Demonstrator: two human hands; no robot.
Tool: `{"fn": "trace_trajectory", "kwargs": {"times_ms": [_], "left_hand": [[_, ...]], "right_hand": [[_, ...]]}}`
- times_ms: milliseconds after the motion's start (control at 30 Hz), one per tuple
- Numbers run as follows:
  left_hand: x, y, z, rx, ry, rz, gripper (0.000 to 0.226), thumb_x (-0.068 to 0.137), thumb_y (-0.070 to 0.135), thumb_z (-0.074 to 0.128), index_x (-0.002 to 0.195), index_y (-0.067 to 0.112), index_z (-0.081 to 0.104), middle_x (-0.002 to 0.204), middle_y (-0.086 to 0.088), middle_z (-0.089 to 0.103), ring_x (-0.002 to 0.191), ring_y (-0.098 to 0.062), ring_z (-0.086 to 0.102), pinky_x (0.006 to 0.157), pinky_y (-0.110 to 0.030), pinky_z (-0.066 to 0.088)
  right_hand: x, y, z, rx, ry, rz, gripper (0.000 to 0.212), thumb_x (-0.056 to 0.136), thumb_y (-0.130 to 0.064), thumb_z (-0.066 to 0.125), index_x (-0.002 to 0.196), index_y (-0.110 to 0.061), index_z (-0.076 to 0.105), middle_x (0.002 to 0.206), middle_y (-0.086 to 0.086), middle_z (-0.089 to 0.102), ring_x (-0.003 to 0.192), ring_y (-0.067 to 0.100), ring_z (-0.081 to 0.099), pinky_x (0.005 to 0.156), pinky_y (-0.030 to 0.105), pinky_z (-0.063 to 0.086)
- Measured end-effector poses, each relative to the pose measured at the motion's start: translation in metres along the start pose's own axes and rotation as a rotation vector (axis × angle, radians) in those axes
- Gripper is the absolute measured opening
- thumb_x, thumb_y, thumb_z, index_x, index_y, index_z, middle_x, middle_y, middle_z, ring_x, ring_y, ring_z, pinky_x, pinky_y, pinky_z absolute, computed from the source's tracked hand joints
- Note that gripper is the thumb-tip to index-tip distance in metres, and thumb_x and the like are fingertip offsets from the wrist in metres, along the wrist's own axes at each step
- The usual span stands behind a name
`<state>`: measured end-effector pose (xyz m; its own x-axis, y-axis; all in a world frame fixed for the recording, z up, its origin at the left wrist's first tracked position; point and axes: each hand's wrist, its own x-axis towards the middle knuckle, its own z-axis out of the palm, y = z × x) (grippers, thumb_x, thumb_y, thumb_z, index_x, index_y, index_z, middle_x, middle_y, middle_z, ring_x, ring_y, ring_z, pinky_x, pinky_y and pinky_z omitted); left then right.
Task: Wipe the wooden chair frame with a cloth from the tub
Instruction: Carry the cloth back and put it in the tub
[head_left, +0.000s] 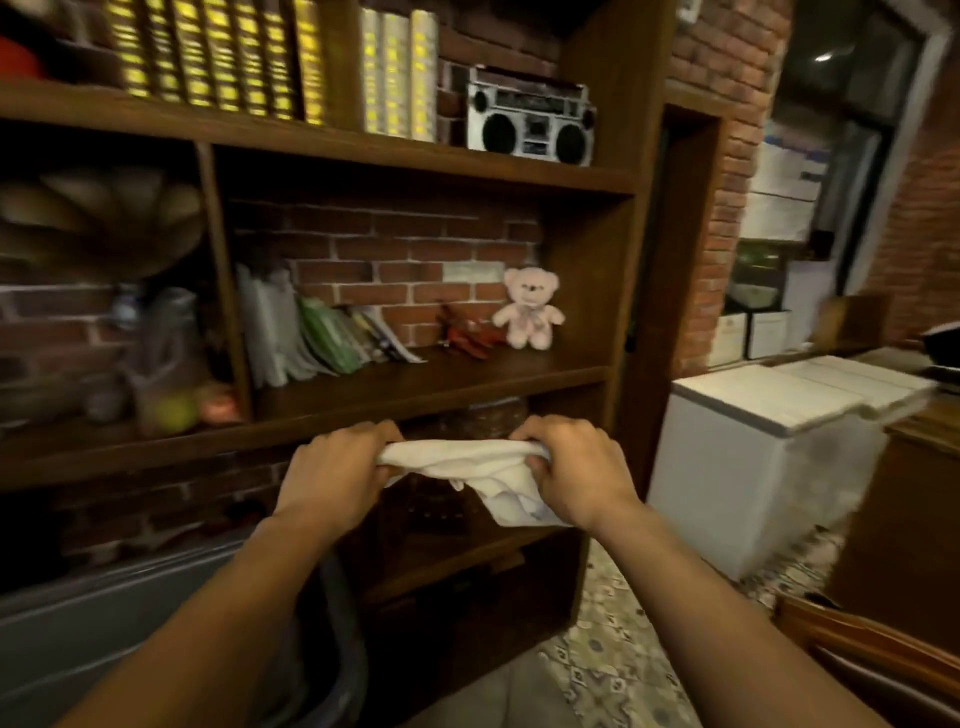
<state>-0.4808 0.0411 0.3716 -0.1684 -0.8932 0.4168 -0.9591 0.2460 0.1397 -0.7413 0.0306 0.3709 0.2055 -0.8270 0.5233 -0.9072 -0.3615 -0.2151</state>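
A white cloth (475, 462) is stretched between both hands in front of a wooden bookshelf. My left hand (332, 470) grips its left end and my right hand (576, 467) grips its right end, with a loose corner hanging below the right hand. Part of a curved wooden chair frame (878, 652) shows at the bottom right corner. A dark round tub rim (343, 649) sits low between my forearms, mostly hidden.
The tall wooden bookshelf (415, 384) holds books, a boombox (530, 122) and a pink teddy bear (529, 309). A white chest freezer (763, 447) stands to the right on a patterned tile floor (618, 654). Grey surface at lower left.
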Motion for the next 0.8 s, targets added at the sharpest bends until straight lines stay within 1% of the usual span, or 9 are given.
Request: {"fn": "trace_trajectory", "kwargs": {"times_ms": [133, 267, 333, 400, 467, 600, 667, 733, 800], "left_hand": [[-0.033, -0.116, -0.028, 0.092, 0.036, -0.112, 0.023, 0.087, 0.038, 0.066, 0.108, 0.037, 0.057, 0.109, 0.007, 0.069, 0.099, -0.029, 0.068, 0.073, -0.041, 0.051], [-0.074, -0.218, -0.049, 0.173, 0.049, -0.251, 0.019, 0.09, 0.037, 0.063, 0.108, 0.035, 0.057, 0.112, 0.004, 0.071, 0.099, -0.032, 0.068, 0.071, -0.04, 0.046], [-0.091, -0.259, -0.055, 0.212, 0.047, -0.313, 0.019, 0.091, 0.038, 0.063, 0.109, 0.036, 0.057, 0.113, 0.003, 0.071, 0.099, -0.033, 0.068, 0.07, -0.041, 0.047], [-0.105, -0.297, -0.055, 0.236, 0.034, -0.389, 0.019, 0.092, 0.037, 0.063, 0.109, 0.036, 0.057, 0.113, 0.002, 0.071, 0.1, -0.035, 0.068, 0.073, -0.042, 0.049], [-0.114, -0.319, -0.051, 0.233, 0.026, -0.425, 0.019, 0.092, 0.037, 0.064, 0.11, 0.035, 0.058, 0.115, 0.001, 0.07, 0.101, -0.035, 0.068, 0.075, -0.044, 0.051], [-0.12, -0.357, -0.029, 0.217, -0.012, -0.485, 0.019, 0.093, 0.039, 0.063, 0.111, 0.037, 0.055, 0.113, 0.003, 0.067, 0.099, -0.03, 0.068, 0.077, -0.044, 0.053], [-0.12, -0.374, -0.015, 0.207, -0.037, -0.504, 0.021, 0.094, 0.04, 0.063, 0.112, 0.039, 0.053, 0.111, 0.004, 0.067, 0.095, -0.027, 0.068, 0.076, -0.043, 0.054], [-0.117, -0.387, -0.001, 0.198, -0.056, -0.516, 0.027, 0.094, 0.041, 0.061, 0.118, 0.042, 0.049, 0.112, 0.005, 0.066, 0.093, -0.027, 0.069, 0.074, -0.041, 0.053], [-0.114, -0.396, 0.011, 0.169, -0.082, -0.52, 0.038, 0.094, 0.046, 0.057, 0.129, 0.044, 0.043, 0.116, 0.004, 0.063, 0.094, -0.03, 0.069, 0.075, -0.043, 0.054]], "right_hand": [[0.053, -0.107, 0.059, 0.085, -0.082, -0.114, 0.025, 0.089, -0.02, 0.063, 0.104, -0.04, 0.063, 0.105, -0.01, 0.068, 0.098, 0.024, 0.064, 0.078, 0.043, 0.053], [0.082, -0.209, 0.12, 0.158, -0.125, -0.244, 0.027, 0.087, -0.019, 0.062, 0.103, -0.041, 0.064, 0.105, -0.009, 0.069, 0.096, 0.027, 0.065, 0.071, 0.039, 0.048], [0.091, -0.25, 0.146, 0.187, -0.136, -0.301, 0.028, 0.085, -0.017, 0.063, 0.103, -0.039, 0.065, 0.106, -0.008, 0.069, 0.098, 0.027, 0.065, 0.072, 0.039, 0.047], [0.1, -0.286, 0.173, 0.211, -0.166, -0.338, 0.028, 0.086, -0.017, 0.063, 0.104, -0.038, 0.065, 0.107, -0.008, 0.069, 0.1, 0.025, 0.065, 0.077, 0.041, 0.05], [0.105, -0.303, 0.191, 0.229, -0.204, -0.352, 0.028, 0.088, -0.016, 0.064, 0.104, -0.039, 0.065, 0.107, -0.009, 0.069, 0.1, 0.023, 0.064, 0.079, 0.042, 0.051], [0.12, -0.326, 0.235, 0.25, -0.227, -0.4, 0.026, 0.088, -0.017, 0.066, 0.104, -0.039, 0.066, 0.107, -0.01, 0.069, 0.101, 0.02, 0.063, 0.08, 0.039, 0.049], [0.128, -0.331, 0.258, 0.253, -0.241, -0.419, 0.026, 0.089, -0.018, 0.068, 0.105, -0.038, 0.066, 0.106, -0.011, 0.069, 0.1, 0.019, 0.063, 0.078, 0.038, 0.048], [0.138, -0.332, 0.282, 0.28, -0.262, -0.434, 0.027, 0.089, -0.018, 0.07, 0.106, -0.037, 0.066, 0.105, -0.011, 0.069, 0.098, 0.017, 0.064, 0.077, 0.037, 0.049], [0.144, -0.333, 0.304, 0.313, -0.286, -0.437, 0.027, 0.089, -0.017, 0.071, 0.108, -0.035, 0.066, 0.106, -0.011, 0.07, 0.1, 0.016, 0.065, 0.082, 0.04, 0.053]]}}
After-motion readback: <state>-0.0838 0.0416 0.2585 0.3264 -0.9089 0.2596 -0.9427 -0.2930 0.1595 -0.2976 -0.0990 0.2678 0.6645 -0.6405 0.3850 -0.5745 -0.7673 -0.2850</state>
